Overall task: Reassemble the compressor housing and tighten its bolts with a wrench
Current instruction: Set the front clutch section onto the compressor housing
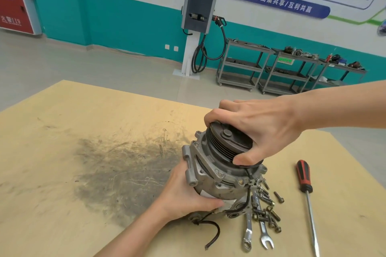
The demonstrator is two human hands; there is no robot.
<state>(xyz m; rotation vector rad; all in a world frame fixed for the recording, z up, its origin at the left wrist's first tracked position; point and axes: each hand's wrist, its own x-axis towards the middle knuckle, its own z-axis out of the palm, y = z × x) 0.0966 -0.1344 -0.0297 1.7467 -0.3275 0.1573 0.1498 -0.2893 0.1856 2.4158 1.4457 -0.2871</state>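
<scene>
Now standing tilted near the worktop's right edge: compressor [217,175], pulley end up, right hand [265,129] curled over the pulley [228,142], left hand [183,196] gripping the body. Just beside its base, loose bolts [268,206] and two wrenches [258,227]. Farther toward that edge, a red-handled screwdriver [307,198], well apart.

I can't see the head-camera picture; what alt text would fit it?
Two hands hold a compressor on a table: right hand grips its pulley, left hand its body. Loose bolts, two wrenches and a screwdriver lie beside it.
</scene>
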